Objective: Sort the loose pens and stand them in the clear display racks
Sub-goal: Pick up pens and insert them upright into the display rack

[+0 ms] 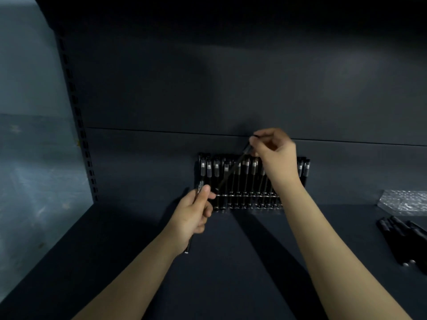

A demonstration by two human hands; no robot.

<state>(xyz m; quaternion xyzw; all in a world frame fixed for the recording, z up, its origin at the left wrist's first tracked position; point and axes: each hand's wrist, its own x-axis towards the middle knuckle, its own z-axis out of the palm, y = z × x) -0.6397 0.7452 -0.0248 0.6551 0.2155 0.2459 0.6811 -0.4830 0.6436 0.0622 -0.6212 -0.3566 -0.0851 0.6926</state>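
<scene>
A clear display rack stands against the back wall of a dark shelf, filled with several upright black pens. My right hand pinches the top end of a black pen that slants down to the left, its tip near the rack's left side. My left hand grips another black pen in front of the rack's left end; its lower end sticks out below my palm.
A bunch of loose black pens lies on the shelf at the right. Behind them sits a crumpled clear plastic wrapper. A slotted shelf upright runs down the left side. The dark shelf floor spreads between my forearms.
</scene>
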